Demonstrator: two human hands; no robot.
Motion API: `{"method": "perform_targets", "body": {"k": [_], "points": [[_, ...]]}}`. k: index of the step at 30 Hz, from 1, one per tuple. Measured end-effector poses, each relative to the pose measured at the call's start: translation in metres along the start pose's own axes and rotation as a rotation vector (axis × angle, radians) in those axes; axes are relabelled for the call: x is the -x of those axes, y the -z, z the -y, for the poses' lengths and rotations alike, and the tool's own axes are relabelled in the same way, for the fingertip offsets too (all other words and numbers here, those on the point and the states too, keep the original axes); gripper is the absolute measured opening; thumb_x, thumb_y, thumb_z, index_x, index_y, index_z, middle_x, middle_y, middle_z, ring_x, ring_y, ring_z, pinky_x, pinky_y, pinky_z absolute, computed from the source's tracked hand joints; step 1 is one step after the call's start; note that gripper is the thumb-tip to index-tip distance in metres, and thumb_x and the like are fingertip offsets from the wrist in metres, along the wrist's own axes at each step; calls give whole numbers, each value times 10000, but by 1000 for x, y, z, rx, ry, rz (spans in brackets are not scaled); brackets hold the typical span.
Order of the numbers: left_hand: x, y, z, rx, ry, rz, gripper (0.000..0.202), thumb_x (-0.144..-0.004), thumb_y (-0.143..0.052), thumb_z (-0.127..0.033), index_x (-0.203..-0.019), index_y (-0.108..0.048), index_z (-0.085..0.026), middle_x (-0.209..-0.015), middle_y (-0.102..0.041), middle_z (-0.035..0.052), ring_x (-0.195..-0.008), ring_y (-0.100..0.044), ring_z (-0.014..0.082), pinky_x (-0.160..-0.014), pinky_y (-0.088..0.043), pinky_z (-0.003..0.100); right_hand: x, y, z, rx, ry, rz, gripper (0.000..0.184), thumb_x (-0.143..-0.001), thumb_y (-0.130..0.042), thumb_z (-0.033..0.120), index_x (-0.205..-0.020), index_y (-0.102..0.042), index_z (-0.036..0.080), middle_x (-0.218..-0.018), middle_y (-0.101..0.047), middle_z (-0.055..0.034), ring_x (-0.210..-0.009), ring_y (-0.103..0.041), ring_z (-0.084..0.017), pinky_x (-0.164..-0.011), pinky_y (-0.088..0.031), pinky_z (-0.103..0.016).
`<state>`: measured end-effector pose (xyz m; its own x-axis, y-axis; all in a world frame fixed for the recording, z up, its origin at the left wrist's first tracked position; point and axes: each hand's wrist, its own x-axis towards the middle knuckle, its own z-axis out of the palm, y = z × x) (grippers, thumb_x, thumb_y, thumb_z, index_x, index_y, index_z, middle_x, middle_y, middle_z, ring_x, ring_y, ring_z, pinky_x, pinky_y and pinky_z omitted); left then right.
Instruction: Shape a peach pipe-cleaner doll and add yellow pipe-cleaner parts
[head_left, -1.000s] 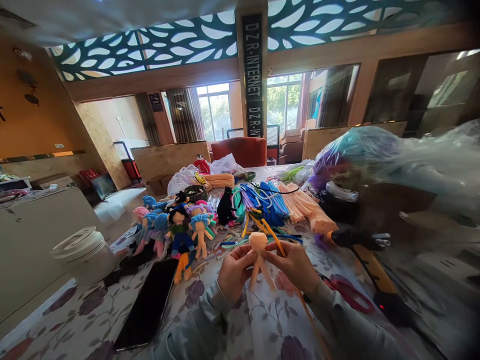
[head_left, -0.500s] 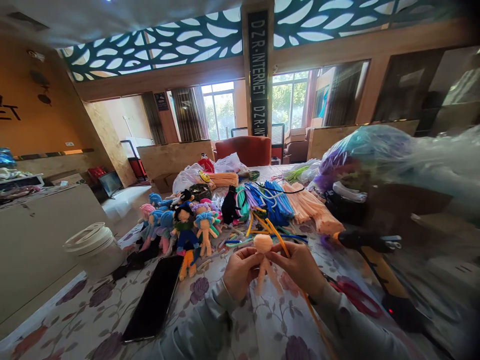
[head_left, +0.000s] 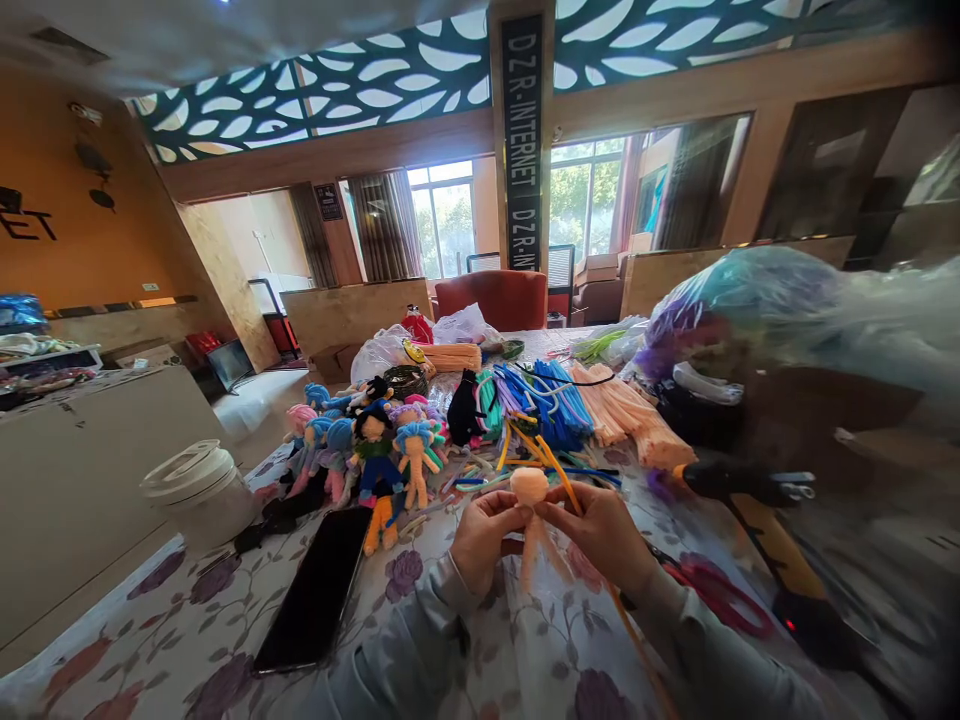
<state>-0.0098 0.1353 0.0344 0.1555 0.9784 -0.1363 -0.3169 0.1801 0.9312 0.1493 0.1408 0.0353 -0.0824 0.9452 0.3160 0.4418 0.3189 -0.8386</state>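
A small peach pipe-cleaner doll (head_left: pixel 531 488) with a round head and two thin legs is held upright above the floral tablecloth (head_left: pixel 187 640). My left hand (head_left: pixel 484 535) pinches its body from the left, and my right hand (head_left: pixel 600 535) pinches it from the right. An orange pipe cleaner (head_left: pixel 559 470) runs through my right hand, up past the fingers and down along my sleeve. The doll's legs look blurred.
Finished dolls (head_left: pixel 375 445) lie in a heap to the left. Bundles of blue and peach pipe cleaners (head_left: pixel 570 400) lie behind. A black phone (head_left: pixel 315 590), a white tub (head_left: pixel 199 490), a glue gun (head_left: pixel 739 485), red scissors (head_left: pixel 712 590) and plastic bags (head_left: pixel 750 300) surround my hands.
The view has shifted slightly, so everything sits a bit further right. My hands stay pinched on the doll, whose legs now blur from movement.
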Motion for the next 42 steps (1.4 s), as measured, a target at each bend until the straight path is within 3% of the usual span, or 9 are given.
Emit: {"method": "perform_targets", "body": {"k": [4, 7, 10, 17, 22, 30, 38, 42], "points": [[-1, 0, 1, 52, -6, -21, 318, -550, -803, -313, -725, -598, -143, -641, -629, 17, -562, -585, 140, -534, -490, 274, -1, 1, -1, -57, 10, 17, 474, -804, -508, 588, -747, -679, 149, -559, -551, -4, -542, -480, -148, -508, -334, -243], [-3, 2, 1, 98, -21, -39, 293, -565, -786, -297, -736, -601, -147, -627, -613, 2, -550, -570, 129, -542, -489, 275, -1, 0, -4, -152, -22, -30, 576, -855, -372, 620, -756, -681, 145, -487, -431, 17, -486, -409, -137, -470, -289, -249], [-7, 4, 1, 148, -42, -67, 277, -557, -779, -280, -716, -590, -153, -573, -566, -25, -518, -548, 117, -516, -466, 256, -1, -1, -6, -209, -45, -28, 588, -863, -349, 622, -812, -690, 146, -464, -359, 38, -444, -350, -126, -445, -255, -252], [-10, 6, -1, 207, -71, -114, 241, -563, -756, -230, -700, -569, -165, -530, -523, -50, -524, -544, 118, -527, -468, 261, 6, -3, 6, -97, 46, 70, 433, -869, -445, 506, -980, -692, 168, -577, -559, -3, -564, -520, -153, -539, -379, -248], [-8, 6, -4, 226, -74, -111, 255, -580, -771, -246, -720, -574, -167, -519, -513, -57, -534, -558, 126, -541, -468, 263, 9, -7, 5, -150, 50, 86, 437, -837, -522, 407, -1191, -558, 153, -597, -607, 4, -563, -571, -168, -549, -433, -260], [-8, 4, -7, 277, -79, -73, 221, -602, -757, -214, -704, -565, -176, -561, -549, -44, -560, -571, 123, -540, -475, 249, 12, -7, 12, -11, 111, 47, 198, -821, -562, 352, -918, -641, 200, -555, -595, 18, -479, -526, -142, -477, -365, -241], [-8, 3, -7, 298, -121, -64, 231, -599, -762, -193, -677, -546, -171, -488, -481, -74, -551, -567, 115, -549, -492, 246, 12, -6, 17, 52, 111, 47, 204, -814, -564, 348, -812, -693, 190, -596, -630, -15, -503, -518, -146, -481, -340, -248], [-9, 4, -7, 308, -136, -89, 234, -599, -767, -202, -723, -573, -165, -553, -539, -54, -576, -576, 112, -572, -496, 240, 14, -7, 16, 104, 111, 69, 201, -803, -568, 341, -749, -688, 189, -575, -625, -16, -503, -522, -145, -485, -344, -246]]}}
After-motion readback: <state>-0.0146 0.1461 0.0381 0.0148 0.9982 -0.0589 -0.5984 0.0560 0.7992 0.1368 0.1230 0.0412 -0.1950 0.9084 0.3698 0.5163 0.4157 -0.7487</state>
